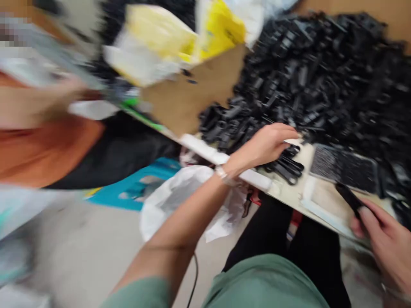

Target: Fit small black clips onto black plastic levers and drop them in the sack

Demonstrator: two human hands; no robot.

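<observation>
My left hand (272, 139) is over the table beside a few black parts (287, 167) lying near the edge. Its fingers are pressed together; a small pale bit shows at them, too blurred to name. At the right, my right hand (382, 231) is wrapped round a long black part (348, 199), which points up and to the left. Beyond both hands spreads a large heap of black parts (321, 81). A shallow tray (308, 194) with small dark pieces in a compartment sits between my hands.
A white bag (180, 188) hangs open below the table edge, left of my legs. Yellow and white plastic bags (160, 38) lie at the back on brown cardboard (195, 94). At the left, another person's arm (41, 100) reaches in over orange clothing.
</observation>
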